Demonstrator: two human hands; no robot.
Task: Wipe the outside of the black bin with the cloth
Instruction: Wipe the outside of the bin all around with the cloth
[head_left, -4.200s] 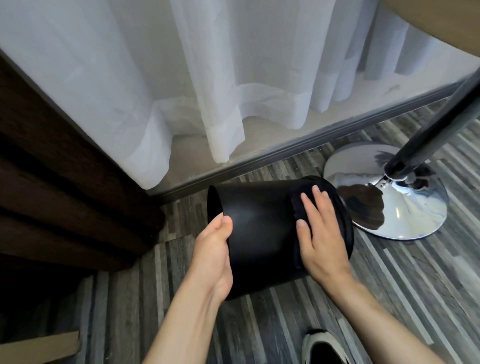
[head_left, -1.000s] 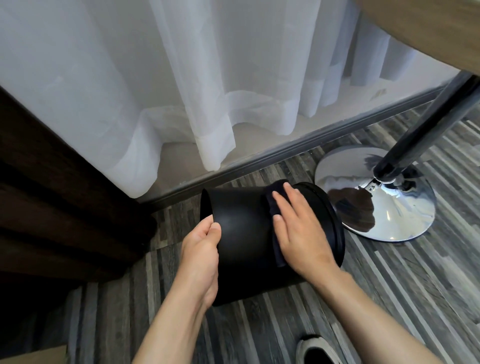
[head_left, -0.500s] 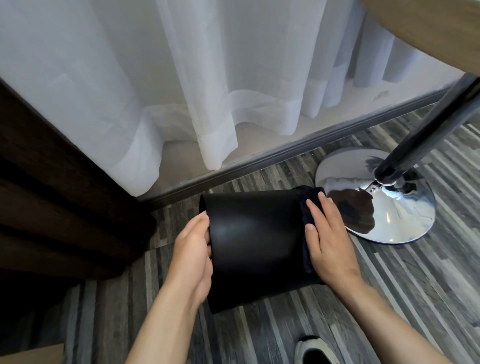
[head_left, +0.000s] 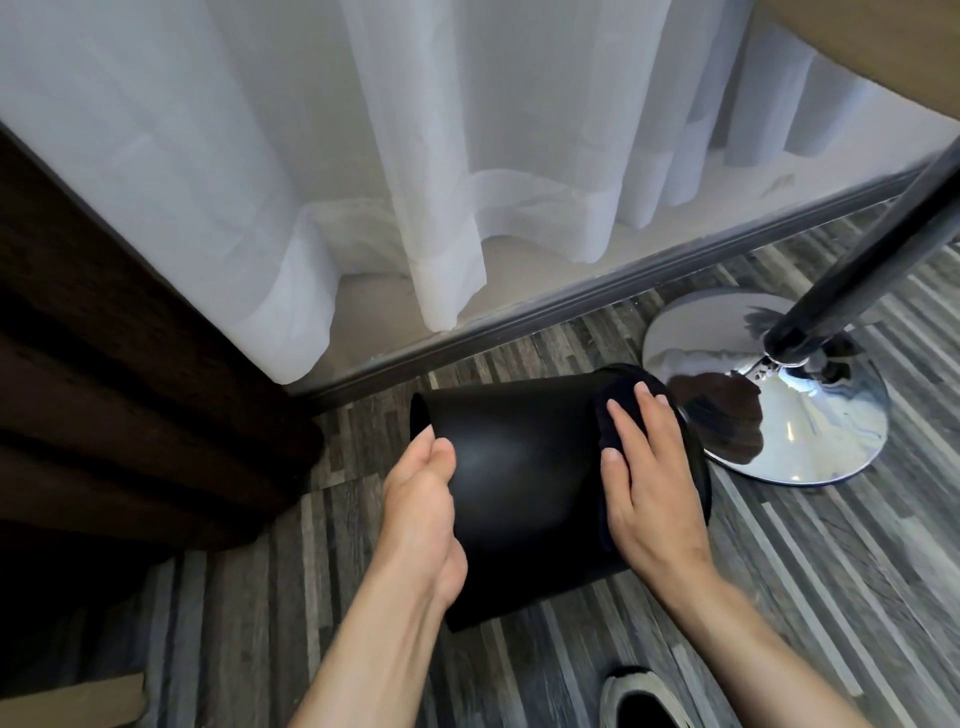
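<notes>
The bin (head_left: 524, 483) lay on its side on the striped floor (head_left: 779, 597), near the chrome base (head_left: 810, 415). The left hand (head_left: 423, 514) cupped its left end, fingers curled on the edge. The right hand (head_left: 647, 478) lay flat, fingers spread, pressing the dark cloth (head_left: 605, 415) against the bin's right end.

Sheer white curtains (head_left: 415, 156) hang in folds to a pale ledge, their hems just above a dark baseboard (head_left: 597, 296) running along the wall. A grey wood-plank floor (head_left: 805, 571) stretches below. At right, a polished chrome pedestal base (head_left: 810, 415) — mirror-bright, reflecting the room — stands on the planks, a dark pole (head_left: 872, 260) rising from it at a slant toward a tabletop edge (head_left: 883, 47). Dark brown drapery (head_left: 104, 389) fills the left side. A shoe tip (head_left: 639, 701) shows at the bottom edge.
</notes>
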